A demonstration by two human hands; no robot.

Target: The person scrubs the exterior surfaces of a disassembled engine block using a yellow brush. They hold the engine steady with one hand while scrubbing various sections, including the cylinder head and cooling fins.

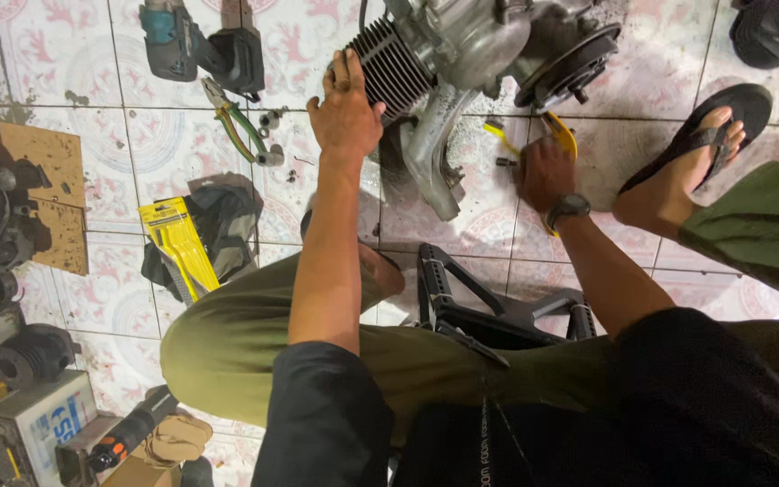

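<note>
A small motorcycle engine [462, 45] lies on the tiled floor [137, 153] at about 12 o'clock, its finned cylinder [389, 68] pointing toward 9 o'clock and a metal bracket [430, 149] reaching down from it toward 6 o'clock. The left hand [346, 108] rests flat against the fins, fingers spread and stretched up, its grip open with nothing closed in it. The right hand [545, 171], a watch [568, 208] at its wrist, sits at 1 o'clock just below the engine's round cover [570, 63], its grip closed on a yellow-handled tool [559, 133]; a second yellow handle [498, 135] shows just beside it. A sandalled foot [696, 153] stands at 2 o'clock. At 11 o'clock lie a cordless impact driver [196, 45] and green-handled pliers [241, 126]. At 9 o'clock a yellow tool packet [178, 245] lies on a dark cloth [227, 221]. A black stool [489, 302] stands between the knees, near the centre.
</note>
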